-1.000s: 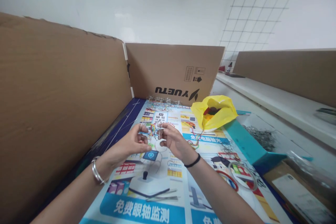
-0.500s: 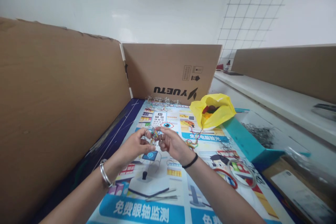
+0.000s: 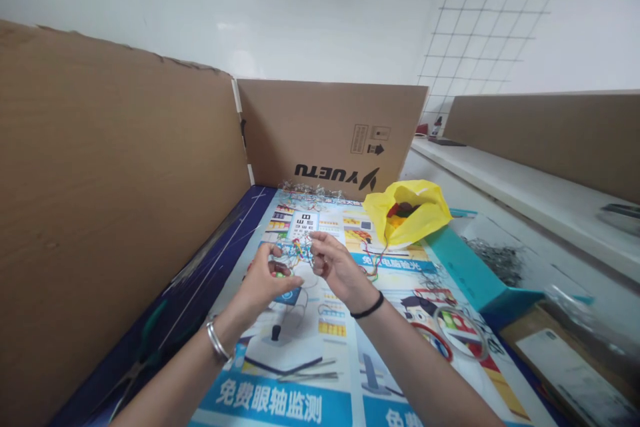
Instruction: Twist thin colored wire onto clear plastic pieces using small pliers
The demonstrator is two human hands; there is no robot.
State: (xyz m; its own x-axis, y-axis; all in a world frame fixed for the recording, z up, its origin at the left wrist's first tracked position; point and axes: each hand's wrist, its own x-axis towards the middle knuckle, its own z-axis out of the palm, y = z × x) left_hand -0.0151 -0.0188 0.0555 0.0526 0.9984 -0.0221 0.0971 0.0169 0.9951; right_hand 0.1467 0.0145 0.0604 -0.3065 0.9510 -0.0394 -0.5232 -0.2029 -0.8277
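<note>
Between my two hands is a small tangle of thin silvery wire with red, yellow, green and blue strands (image 3: 299, 249). My left hand (image 3: 265, 277) has its fingers curled round the tangle's lower left side, thumb stretched toward the right. My right hand (image 3: 341, 272) pinches its right side with thumb and forefinger; the exact contact is too small to make out. Both hands are above the printed poster (image 3: 285, 353). Just right of them, coloured cords (image 3: 375, 263) run up to a yellow bag (image 3: 425, 233) with dark, red and orange contents.
Green-handled pliers (image 3: 143, 347) lie at the left. Thin metal rods (image 3: 313, 371) are on the poster in front of me. Rings (image 3: 483, 347), one red and one clear, lie right. Beyond are a teal box (image 3: 463, 273) of metal bits, silvery wire pieces (image 3: 310, 191) and cardboard walls (image 3: 330, 127).
My hands have drawn a little apart, and the tangle shows more openly between them. My left wrist has shifted right. The pliers have come into clearer view at the left.
</note>
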